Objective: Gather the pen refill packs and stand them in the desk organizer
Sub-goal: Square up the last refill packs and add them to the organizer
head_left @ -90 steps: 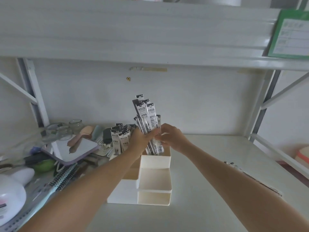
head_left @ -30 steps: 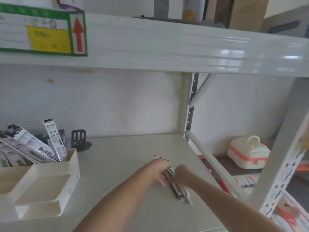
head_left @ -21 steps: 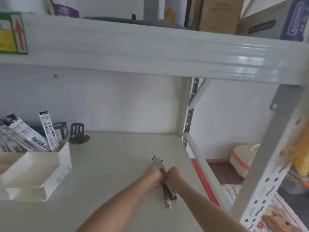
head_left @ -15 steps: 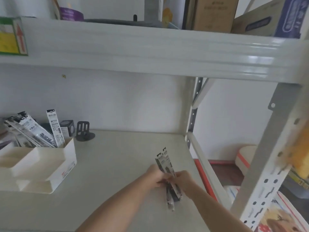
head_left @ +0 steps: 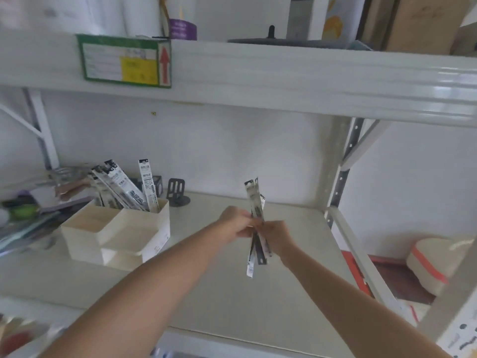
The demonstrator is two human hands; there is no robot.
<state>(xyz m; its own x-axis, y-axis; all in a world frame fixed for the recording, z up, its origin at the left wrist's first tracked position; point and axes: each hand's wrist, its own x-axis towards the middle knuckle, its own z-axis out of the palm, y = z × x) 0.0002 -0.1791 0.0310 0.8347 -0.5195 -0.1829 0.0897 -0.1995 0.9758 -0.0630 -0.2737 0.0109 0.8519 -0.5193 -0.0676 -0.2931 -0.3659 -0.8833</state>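
Refill packs (head_left: 254,202) between both hands

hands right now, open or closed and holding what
Left hand: closed on the bundle of pen refill packs.
Right hand: closed on the same bundle, held upright above the shelf.

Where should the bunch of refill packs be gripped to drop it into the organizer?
Probably near the middle of the bunch, from its flat sides, as the left hand and right hand do now. The packs are long, thin and upright, so their lower ends stay free to enter the organizer from above.
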